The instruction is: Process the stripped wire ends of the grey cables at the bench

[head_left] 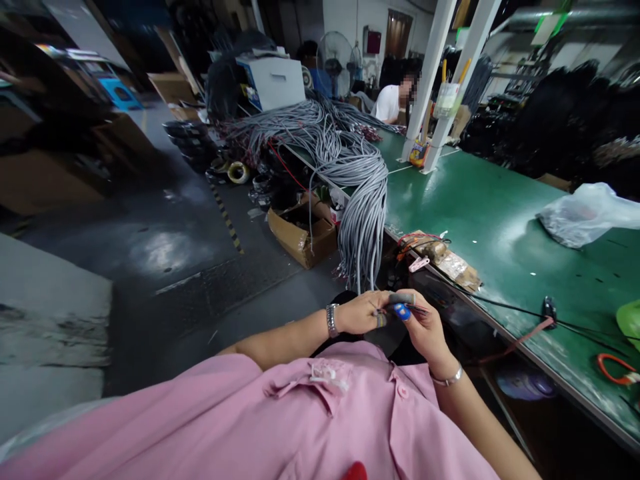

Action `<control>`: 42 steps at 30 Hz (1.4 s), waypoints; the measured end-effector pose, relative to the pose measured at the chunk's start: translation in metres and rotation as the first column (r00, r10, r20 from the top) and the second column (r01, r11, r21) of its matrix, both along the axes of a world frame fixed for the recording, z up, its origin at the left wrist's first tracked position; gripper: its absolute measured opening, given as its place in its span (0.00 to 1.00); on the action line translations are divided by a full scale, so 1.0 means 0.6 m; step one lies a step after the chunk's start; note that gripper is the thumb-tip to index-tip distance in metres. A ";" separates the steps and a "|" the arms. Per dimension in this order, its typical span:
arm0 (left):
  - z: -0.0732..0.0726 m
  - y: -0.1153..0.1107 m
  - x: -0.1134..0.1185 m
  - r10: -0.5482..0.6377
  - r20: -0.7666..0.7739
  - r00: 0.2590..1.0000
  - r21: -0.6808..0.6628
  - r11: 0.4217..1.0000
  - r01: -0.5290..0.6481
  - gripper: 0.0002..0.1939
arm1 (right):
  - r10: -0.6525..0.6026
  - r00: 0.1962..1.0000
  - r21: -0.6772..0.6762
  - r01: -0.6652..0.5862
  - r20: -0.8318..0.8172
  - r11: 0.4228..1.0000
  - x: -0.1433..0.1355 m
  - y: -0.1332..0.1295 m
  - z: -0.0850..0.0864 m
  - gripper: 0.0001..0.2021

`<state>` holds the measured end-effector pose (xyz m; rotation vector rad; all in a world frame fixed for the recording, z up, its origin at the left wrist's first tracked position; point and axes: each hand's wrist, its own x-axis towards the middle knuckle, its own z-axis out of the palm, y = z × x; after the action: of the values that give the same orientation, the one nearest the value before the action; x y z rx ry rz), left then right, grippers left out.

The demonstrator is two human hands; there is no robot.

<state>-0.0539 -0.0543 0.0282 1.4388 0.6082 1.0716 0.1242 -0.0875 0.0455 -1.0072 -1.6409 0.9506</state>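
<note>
My left hand (361, 313), with a metal watch band at its wrist, meets my right hand (427, 330) in front of my chest. Both are closed, fingertips together, around thin dark and reddish wires (420, 309); the ends of these are too small to make out. Grey wrapping covers some fingers, and something blue sits at my right thumb. Just beyond my left hand, a thick bundle of grey cables (363, 227) hangs over the table edge, its lower ends partly hidden.
The green table (500, 200) runs along my right, holding a clear plastic bag (575, 217), orange-handled scissors (617, 370) and a taped cardboard piece (450, 263). An open cardboard box (300, 233) stands on the floor. A person in white (390, 101) is at the far side.
</note>
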 end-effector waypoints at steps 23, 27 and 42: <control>-0.055 0.071 0.072 -0.141 0.067 0.988 -0.476 0.866 0.156 0.21 | -0.358 0.913 -0.459 0.237 -0.196 0.856 0.042 0.075 -0.048 0.11; -0.049 0.080 0.071 -0.260 -0.007 0.966 -0.443 0.867 0.230 0.20 | -0.378 0.855 -0.557 0.130 -0.356 0.820 0.051 0.077 -0.051 0.10; -0.037 0.100 0.054 -0.306 -0.231 0.923 -0.321 0.920 0.225 0.21 | -0.192 0.972 -0.487 0.103 -0.136 0.867 0.039 0.116 -0.026 0.17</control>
<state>-0.0214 0.0057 0.0058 1.3741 0.7104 0.5411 0.1474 -0.0178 0.0301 -1.3126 -1.1775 1.3365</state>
